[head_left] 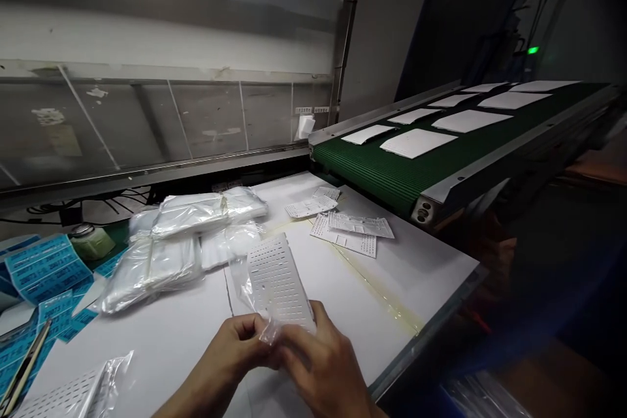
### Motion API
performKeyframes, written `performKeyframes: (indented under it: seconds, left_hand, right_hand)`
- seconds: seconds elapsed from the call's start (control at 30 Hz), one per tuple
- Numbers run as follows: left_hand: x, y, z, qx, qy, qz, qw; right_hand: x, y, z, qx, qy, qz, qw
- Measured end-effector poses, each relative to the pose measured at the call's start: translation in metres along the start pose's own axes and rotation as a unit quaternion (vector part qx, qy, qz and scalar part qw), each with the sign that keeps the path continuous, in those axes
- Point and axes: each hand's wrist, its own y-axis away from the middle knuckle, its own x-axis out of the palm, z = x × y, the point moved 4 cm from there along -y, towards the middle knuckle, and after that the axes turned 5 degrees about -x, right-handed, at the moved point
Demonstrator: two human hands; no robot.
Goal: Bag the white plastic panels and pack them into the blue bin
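1. Our left hand [242,343] pinches the clear, thin plastic bag [241,279] at its near end.
2. Our right hand [327,358] grips the white, rectangular, slotted panel [278,279], which projects just beyond both hands.
3. Beyond our right hand lie loose white slotted sheets [361,225].
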Motion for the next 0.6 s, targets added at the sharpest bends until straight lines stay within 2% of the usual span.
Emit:
performKeyframes:
  seconds: [0.1, 0.17, 0.23, 0.33, 0.4, 0.43, 0.5, 0.6]
  left_hand:
    - [-0.005, 0.006, 0.001, -0.011, 0.012, 0.005, 1.000]
    - [-0.008, 0.010, 0.001, -0.012, 0.025, 0.013, 1.000]
    - [-0.010, 0.016, 0.001, -0.012, 0.080, 0.019, 0.997]
    - [-0.007, 0.020, -0.001, -0.016, 0.199, 0.062, 0.978]
    - [-0.006, 0.019, -0.004, -0.010, 0.210, 0.097, 0.973]
    - [-0.007, 0.017, -0.005, -0.008, 0.174, 0.101, 0.979]
    - [-0.013, 0.011, -0.007, 0.005, 0.029, 0.061, 0.998]
    - [-0.025, -0.001, -0.010, 0.030, -0.186, -0.038, 0.981]
  right_hand:
    - [0.003, -0.001, 0.001, -0.008, -0.026, -0.003, 1.000]
    - [0.001, -0.001, -0.003, 0.024, -0.043, -0.014, 0.999]
    - [-0.002, 0.000, -0.008, 0.077, -0.050, -0.024, 0.995]
    - [-0.008, -0.001, -0.014, 0.131, -0.039, -0.038, 0.990]
    - [-0.014, -0.003, -0.017, 0.138, -0.026, -0.045, 0.989]
    - [-0.018, -0.003, -0.019, 0.140, -0.031, -0.047, 0.989]
    - [-0.030, 0.001, -0.025, 0.160, -0.076, -0.079, 0.981]
    - [-0.055, 0.024, -0.036, 0.209, -0.209, -0.179, 0.938]
